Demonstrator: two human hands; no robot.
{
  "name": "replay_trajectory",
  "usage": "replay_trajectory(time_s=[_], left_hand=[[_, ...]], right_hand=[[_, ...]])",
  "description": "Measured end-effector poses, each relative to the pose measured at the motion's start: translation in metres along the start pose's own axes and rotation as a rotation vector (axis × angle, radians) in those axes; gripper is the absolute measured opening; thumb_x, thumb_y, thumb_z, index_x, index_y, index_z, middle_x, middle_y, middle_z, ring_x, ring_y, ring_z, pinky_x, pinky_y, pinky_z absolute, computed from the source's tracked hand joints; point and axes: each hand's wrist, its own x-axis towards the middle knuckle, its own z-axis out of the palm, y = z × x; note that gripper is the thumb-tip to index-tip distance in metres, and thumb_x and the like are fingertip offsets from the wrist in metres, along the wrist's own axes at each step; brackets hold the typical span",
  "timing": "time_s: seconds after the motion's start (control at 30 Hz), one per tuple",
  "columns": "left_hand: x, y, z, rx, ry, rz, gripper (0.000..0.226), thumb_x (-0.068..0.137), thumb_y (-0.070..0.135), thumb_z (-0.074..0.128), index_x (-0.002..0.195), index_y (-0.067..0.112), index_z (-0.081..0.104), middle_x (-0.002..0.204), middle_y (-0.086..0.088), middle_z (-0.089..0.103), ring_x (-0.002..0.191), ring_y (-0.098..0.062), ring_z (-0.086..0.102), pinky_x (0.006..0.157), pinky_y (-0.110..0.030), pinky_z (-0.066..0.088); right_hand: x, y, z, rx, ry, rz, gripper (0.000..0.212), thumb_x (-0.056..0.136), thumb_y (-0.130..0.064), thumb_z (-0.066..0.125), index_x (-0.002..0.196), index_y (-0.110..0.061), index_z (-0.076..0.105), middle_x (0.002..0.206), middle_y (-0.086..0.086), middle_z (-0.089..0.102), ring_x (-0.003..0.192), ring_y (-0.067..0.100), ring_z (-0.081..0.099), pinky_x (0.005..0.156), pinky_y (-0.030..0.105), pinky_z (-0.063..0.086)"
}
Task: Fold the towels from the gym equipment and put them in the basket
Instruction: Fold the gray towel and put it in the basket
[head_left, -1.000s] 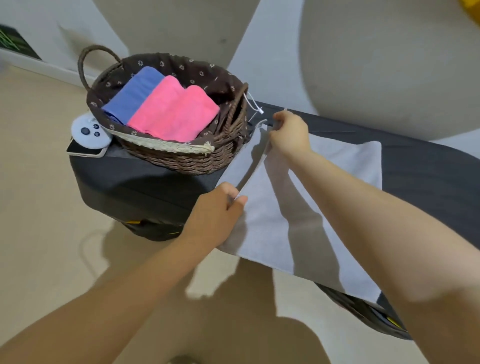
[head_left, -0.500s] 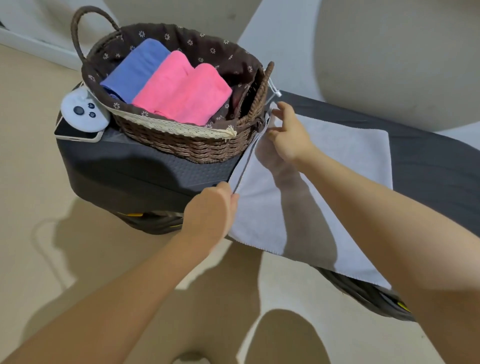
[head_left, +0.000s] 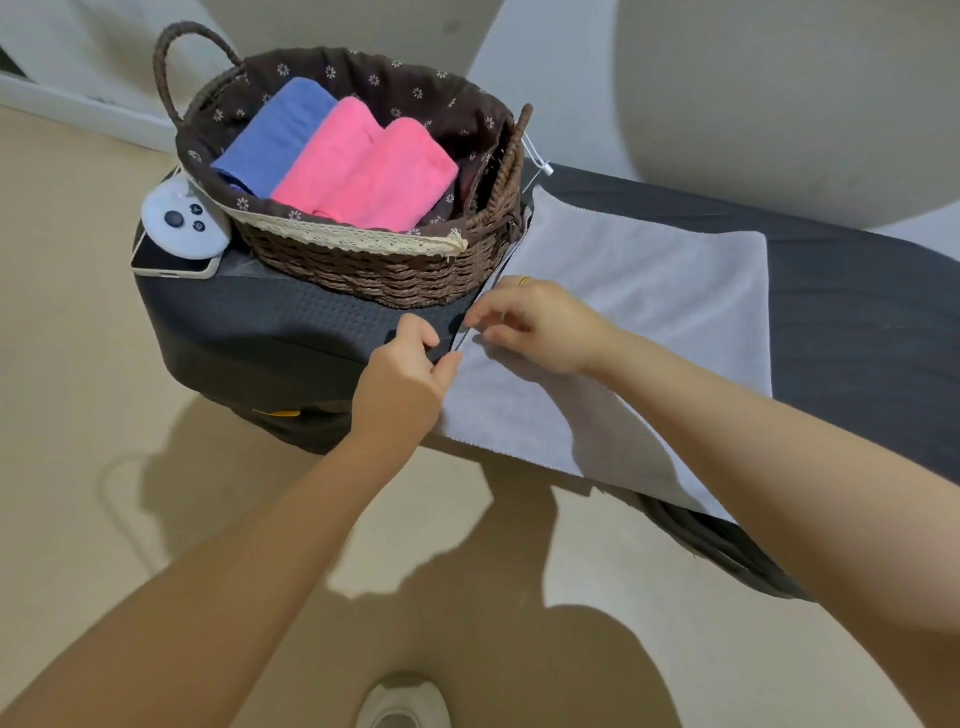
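Observation:
A white towel (head_left: 639, 291) lies spread flat on a dark padded bench (head_left: 857, 322), its near edge hanging over the bench's front. My left hand (head_left: 402, 384) pinches the towel's left edge near the front. My right hand (head_left: 540, 325) pinches the same edge just beyond it, with a ring on one finger. To the left on the bench stands a brown wicker basket (head_left: 374, 265) with a flowered lining. It holds a folded blue towel (head_left: 275, 135) and two folded pink towels (head_left: 363, 166).
A white game controller (head_left: 182, 221) lies on a phone or tablet (head_left: 171, 262) at the bench's left end, beside the basket. A large grey exercise ball (head_left: 789, 93) stands behind the bench. Beige floor lies below, with my shoe (head_left: 402, 701) at the bottom.
My right hand has slid along the towel's left edge from the far corner toward me, ending close to my left hand. The raised edge now lies flatter. The view moved closer.

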Motion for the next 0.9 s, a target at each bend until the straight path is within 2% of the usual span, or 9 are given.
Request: replay_trajectory(time_s=[0.07, 0.13, 0.27, 0.4, 0.53, 0.6, 0.67, 0.77, 0.9], left_hand=[[-0.003, -0.004, -0.002, 0.072, -0.029, -0.027, 0.028, 0.088, 0.026, 0.061, 0.101, 0.008, 0.045, 0.074, -0.014, 0.057, 0.076, -0.036, 0.057, 0.073, -0.044, 0.044], [-0.009, -0.005, -0.003, 0.117, -0.036, -0.047, 0.027, 0.088, 0.031, 0.059, 0.096, 0.011, 0.043, 0.080, -0.015, 0.061, 0.080, -0.036, 0.057, 0.073, -0.043, 0.045], [-0.021, -0.006, 0.001, 0.249, -0.076, -0.106, 0.028, 0.089, 0.036, 0.057, 0.088, 0.012, 0.043, 0.087, -0.015, 0.063, 0.083, -0.035, 0.058, 0.068, -0.036, 0.042], [-0.021, -0.014, 0.000, -0.017, -0.124, -0.257, 0.027, 0.087, 0.033, 0.060, 0.088, 0.014, 0.042, 0.088, -0.015, 0.067, 0.082, -0.032, 0.063, 0.077, -0.039, 0.047], [-0.027, -0.013, 0.004, -0.186, -0.235, -0.342, 0.023, 0.088, 0.022, 0.060, 0.096, 0.018, 0.038, 0.078, -0.005, 0.055, 0.059, -0.018, 0.059, 0.056, -0.027, 0.045], [-0.028, -0.012, 0.007, -0.168, -0.230, -0.303, 0.023, 0.087, 0.019, 0.061, 0.094, 0.017, 0.039, 0.070, -0.002, 0.050, 0.055, -0.018, 0.056, 0.055, -0.027, 0.042], [-0.028, -0.011, 0.008, -0.134, -0.218, -0.263, 0.021, 0.086, 0.018, 0.062, 0.090, 0.013, 0.041, 0.065, -0.003, 0.048, 0.056, -0.020, 0.054, 0.056, -0.029, 0.039], [-0.027, -0.011, 0.007, -0.051, -0.231, -0.256, 0.025, 0.086, 0.020, 0.060, 0.071, 0.015, 0.042, 0.067, -0.004, 0.048, 0.066, -0.028, 0.056, 0.059, -0.029, 0.037], [-0.031, -0.011, 0.004, -0.022, -0.273, -0.280, 0.035, 0.090, 0.022, 0.057, 0.063, 0.016, 0.036, 0.062, 0.000, 0.037, 0.056, -0.015, 0.035, 0.052, -0.028, 0.028]], right_hand=[[0.002, -0.004, 0.009, -0.071, -0.081, 0.003, 0.033, 0.086, -0.011, 0.061, 0.119, -0.010, 0.061, 0.093, 0.003, 0.051, 0.092, 0.014, 0.048, 0.079, 0.018, 0.033], [0.003, -0.004, 0.016, -0.145, -0.113, 0.015, 0.039, 0.085, -0.014, 0.062, 0.123, -0.012, 0.058, 0.098, 0.006, 0.053, 0.103, 0.020, 0.050, 0.086, 0.027, 0.038], [0.001, -0.008, 0.020, -0.204, -0.110, 0.019, 0.025, 0.085, -0.017, 0.060, 0.110, -0.013, 0.059, 0.093, 0.001, 0.044, 0.103, 0.025, 0.051, 0.083, 0.038, 0.045], [-0.002, -0.013, 0.020, -0.255, -0.090, 0.017, 0.013, 0.087, -0.016, 0.055, 0.099, -0.013, 0.058, 0.102, 0.006, 0.057, 0.100, 0.025, 0.052, 0.076, 0.036, 0.045], [-0.004, -0.019, 0.017, -0.275, -0.021, 0.083, 0.017, 0.088, -0.022, 0.053, 0.104, -0.017, 0.059, 0.101, 0.003, 0.066, 0.101, 0.026, 0.056, 0.066, 0.027, 0.037], [-0.005, -0.023, 0.018, -0.305, -0.028, 0.104, 0.021, 0.089, -0.021, 0.050, 0.108, -0.021, 0.059, 0.103, 0.002, 0.066, 0.103, 0.025, 0.056, 0.067, 0.027, 0.036], [-0.007, -0.028, 0.020, -0.278, -0.098, 0.080, 0.025, 0.087, -0.018, 0.049, 0.110, -0.021, 0.058, 0.101, 0.002, 0.067, 0.100, 0.024, 0.056, 0.070, 0.028, 0.041], [-0.008, -0.034, 0.024, -0.243, -0.214, 0.040, 0.024, 0.084, -0.016, 0.052, 0.107, -0.018, 0.059, 0.092, -0.001, 0.066, 0.094, 0.022, 0.055, 0.071, 0.029, 0.043], [-0.007, -0.034, 0.026, -0.231, -0.202, 0.036, 0.018, 0.085, -0.016, 0.053, 0.102, -0.016, 0.059, 0.076, -0.008, 0.051, 0.084, 0.017, 0.046, 0.071, 0.030, 0.040]])
